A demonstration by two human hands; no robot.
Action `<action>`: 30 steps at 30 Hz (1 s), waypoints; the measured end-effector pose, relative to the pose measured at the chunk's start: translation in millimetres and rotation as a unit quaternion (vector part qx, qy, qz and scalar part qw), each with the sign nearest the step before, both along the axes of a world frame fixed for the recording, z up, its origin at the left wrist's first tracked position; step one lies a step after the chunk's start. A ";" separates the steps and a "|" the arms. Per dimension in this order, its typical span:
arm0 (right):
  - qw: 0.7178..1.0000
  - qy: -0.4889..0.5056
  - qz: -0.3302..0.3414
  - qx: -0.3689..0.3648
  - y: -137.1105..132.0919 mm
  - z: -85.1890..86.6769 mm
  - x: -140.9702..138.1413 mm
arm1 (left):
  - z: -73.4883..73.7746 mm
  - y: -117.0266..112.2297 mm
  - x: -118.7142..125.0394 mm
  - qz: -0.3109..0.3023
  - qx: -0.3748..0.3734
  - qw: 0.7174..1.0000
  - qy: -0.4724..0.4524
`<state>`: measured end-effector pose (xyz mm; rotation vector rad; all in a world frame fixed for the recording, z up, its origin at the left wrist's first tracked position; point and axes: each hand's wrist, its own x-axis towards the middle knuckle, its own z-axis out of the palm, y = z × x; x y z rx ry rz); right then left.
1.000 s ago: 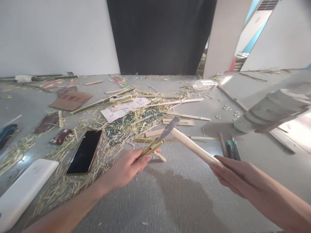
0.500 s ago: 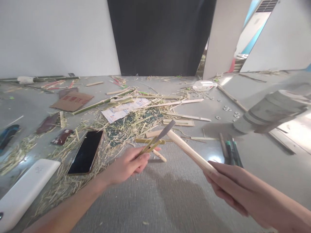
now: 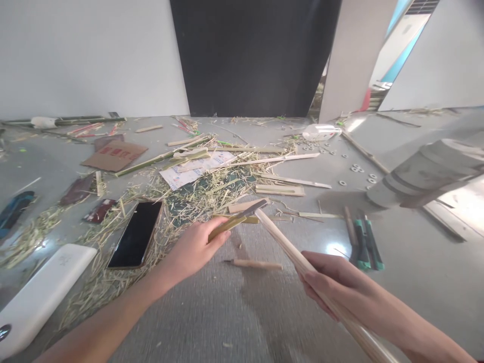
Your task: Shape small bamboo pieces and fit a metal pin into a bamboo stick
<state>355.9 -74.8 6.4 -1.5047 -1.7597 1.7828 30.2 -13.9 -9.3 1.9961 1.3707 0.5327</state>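
Note:
My left hand [image 3: 202, 242] is closed around a short bamboo strip [image 3: 226, 228], which points up and to the right. Long and pale, the wooden handle of a hammer [image 3: 287, 242] is gripped in my right hand [image 3: 333, 282]. The hammer's narrow grey head [image 3: 254, 207] reaches over the far end of the strip; whether they touch I cannot tell. A thin-tipped tool with a wooden handle [image 3: 259, 264] lies on the ground below, between my hands. Just beyond the strip, another bamboo piece [image 3: 249, 220] is partly covered.
Bamboo shavings [image 3: 227, 186] and split pieces are scattered ahead. A phone [image 3: 136, 234] and a white power bank [image 3: 45, 297] lie left. Green-handled tools [image 3: 365, 244], small white rings [image 3: 355, 168] and a grey cylindrical object [image 3: 423, 174] are to the right.
The wooden-handled tool has left my left hand and now lies on the ground. My right hand has shifted left and further up the hammer's handle, and the head has come lower.

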 end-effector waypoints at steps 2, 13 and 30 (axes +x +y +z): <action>1.000 0.005 0.015 0.001 5.4 1.1 -1.5 | -0.8 1.5 -2.3 0.006 0.017 1.000 0.004; 0.999 -0.020 -0.024 -0.016 -2.8 -7.4 -20.2 | -8.6 2.8 -5.7 0.031 0.051 0.997 -0.043; 0.996 -0.007 -0.084 0.026 9.5 -21.3 -20.9 | 9.2 -71.7 36.3 -0.455 0.208 0.856 0.127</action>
